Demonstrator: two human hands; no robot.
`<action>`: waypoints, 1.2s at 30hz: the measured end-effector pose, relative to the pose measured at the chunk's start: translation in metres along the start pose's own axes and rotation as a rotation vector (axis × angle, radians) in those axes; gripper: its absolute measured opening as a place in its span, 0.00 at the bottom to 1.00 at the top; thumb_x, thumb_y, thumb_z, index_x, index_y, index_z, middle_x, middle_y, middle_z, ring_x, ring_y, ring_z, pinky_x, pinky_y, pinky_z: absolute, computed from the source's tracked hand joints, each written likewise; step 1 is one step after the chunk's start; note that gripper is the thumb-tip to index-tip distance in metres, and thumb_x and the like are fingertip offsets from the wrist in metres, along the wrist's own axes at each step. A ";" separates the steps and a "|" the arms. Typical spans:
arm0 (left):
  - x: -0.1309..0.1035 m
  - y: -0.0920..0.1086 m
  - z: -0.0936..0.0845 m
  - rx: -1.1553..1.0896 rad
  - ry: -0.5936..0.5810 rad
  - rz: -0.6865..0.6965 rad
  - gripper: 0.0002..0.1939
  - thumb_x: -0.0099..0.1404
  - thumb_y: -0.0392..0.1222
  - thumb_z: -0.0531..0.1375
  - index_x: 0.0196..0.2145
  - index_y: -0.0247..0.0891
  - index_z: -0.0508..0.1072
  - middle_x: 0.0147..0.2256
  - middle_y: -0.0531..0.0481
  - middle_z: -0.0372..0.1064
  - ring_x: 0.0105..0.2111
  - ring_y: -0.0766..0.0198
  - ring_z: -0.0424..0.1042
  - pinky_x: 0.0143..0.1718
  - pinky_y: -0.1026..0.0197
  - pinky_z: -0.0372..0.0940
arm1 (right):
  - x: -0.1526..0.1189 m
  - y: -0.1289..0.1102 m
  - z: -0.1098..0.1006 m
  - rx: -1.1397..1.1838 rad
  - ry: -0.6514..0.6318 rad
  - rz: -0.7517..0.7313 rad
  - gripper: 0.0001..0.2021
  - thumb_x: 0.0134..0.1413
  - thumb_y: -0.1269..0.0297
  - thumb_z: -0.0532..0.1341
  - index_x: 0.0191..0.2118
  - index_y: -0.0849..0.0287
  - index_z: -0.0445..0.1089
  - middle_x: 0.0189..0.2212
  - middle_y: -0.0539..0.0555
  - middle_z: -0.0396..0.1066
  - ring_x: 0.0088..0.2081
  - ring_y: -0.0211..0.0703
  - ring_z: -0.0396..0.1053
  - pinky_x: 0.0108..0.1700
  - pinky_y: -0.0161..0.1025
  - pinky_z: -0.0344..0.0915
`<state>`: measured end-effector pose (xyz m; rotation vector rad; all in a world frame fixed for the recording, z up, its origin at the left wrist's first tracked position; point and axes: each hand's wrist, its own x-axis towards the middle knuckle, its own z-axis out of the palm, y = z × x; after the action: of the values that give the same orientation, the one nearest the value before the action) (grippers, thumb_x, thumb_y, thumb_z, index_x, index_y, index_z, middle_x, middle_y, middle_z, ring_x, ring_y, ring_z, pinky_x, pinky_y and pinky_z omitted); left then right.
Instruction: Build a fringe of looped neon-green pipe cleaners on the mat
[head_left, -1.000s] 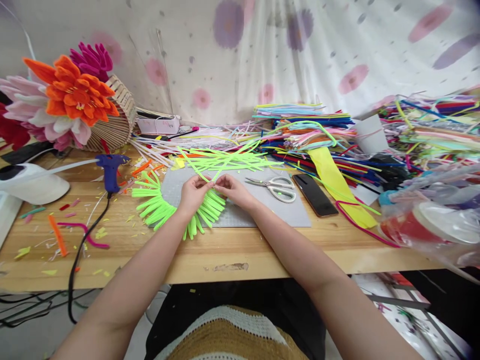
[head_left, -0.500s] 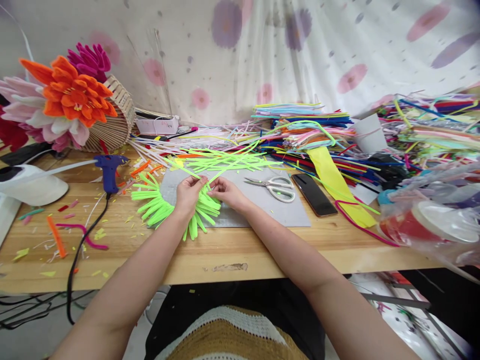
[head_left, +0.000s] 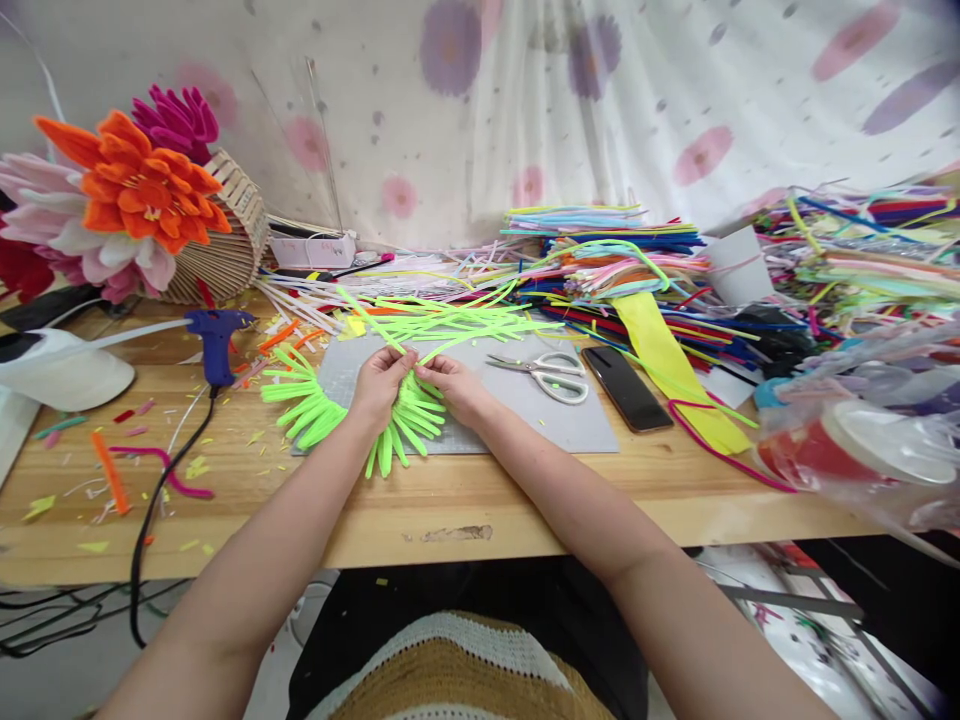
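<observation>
A fringe of bright green pipe cleaners [head_left: 315, 408] curves round in a partial ring over the grey cutting mat [head_left: 525, 425]. My left hand [head_left: 384, 382] is closed in a pinch on its upper right end, where the strands meet. Close beside it, my right hand [head_left: 450, 385] pinches a green strand at the same spot, fingertips nearly touching those of the left. My fingers hide the exact join. Loose green pipe cleaners [head_left: 465, 322] lie in a pile just beyond both hands. Scissors [head_left: 540, 375] with pale handles rest on the mat to the right.
A black phone [head_left: 627, 388] and a yellow strip [head_left: 667, 360] lie right of the mat. At left stand a blue glue gun [head_left: 217, 345] with a trailing cord and a basket [head_left: 244, 225] of fuzzy flowers. Coloured pipe cleaner bundles [head_left: 615, 250] line the back; scraps litter the left side.
My right hand has moved slightly left and closer to my left hand, its fingers now more closed on the strand. The green strand by my left hand has tilted to a steeper angle.
</observation>
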<state>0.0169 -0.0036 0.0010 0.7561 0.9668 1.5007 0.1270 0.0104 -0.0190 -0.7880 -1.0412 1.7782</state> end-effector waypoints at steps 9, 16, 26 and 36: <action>0.002 0.000 0.000 -0.081 -0.012 -0.121 0.16 0.35 0.41 0.69 0.21 0.35 0.68 0.18 0.57 0.65 0.19 0.71 0.63 0.25 0.65 0.58 | -0.001 -0.002 0.008 0.001 0.164 -0.067 0.16 0.34 0.58 0.64 0.25 0.59 0.57 0.20 0.44 0.61 0.24 0.31 0.58 0.30 0.32 0.57; 0.004 -0.001 -0.002 -0.023 0.042 -0.200 0.19 0.33 0.44 0.70 0.19 0.35 0.65 0.16 0.57 0.63 0.16 0.72 0.60 0.22 0.65 0.57 | 0.006 0.006 0.004 -0.144 0.183 -0.147 0.16 0.35 0.55 0.63 0.25 0.59 0.58 0.22 0.45 0.61 0.26 0.32 0.58 0.31 0.32 0.57; -0.004 0.005 -0.002 0.357 -0.053 0.006 0.19 0.33 0.48 0.70 0.23 0.34 0.73 0.23 0.49 0.71 0.25 0.65 0.67 0.29 0.63 0.60 | -0.002 -0.023 -0.012 -0.562 0.095 -0.396 0.14 0.53 0.58 0.48 0.31 0.57 0.68 0.40 0.52 0.64 0.45 0.38 0.60 0.45 0.35 0.59; -0.005 0.013 -0.010 0.317 -0.383 -0.266 0.13 0.36 0.45 0.69 0.18 0.35 0.72 0.18 0.51 0.68 0.19 0.67 0.65 0.23 0.65 0.59 | 0.008 -0.041 -0.019 -1.020 -0.248 -0.574 0.09 0.49 0.67 0.56 0.35 0.55 0.72 0.49 0.53 0.63 0.53 0.45 0.56 0.55 0.46 0.51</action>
<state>0.0030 -0.0107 0.0081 1.0523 0.9753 0.9383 0.1552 0.0339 0.0088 -0.7257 -2.1405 0.7914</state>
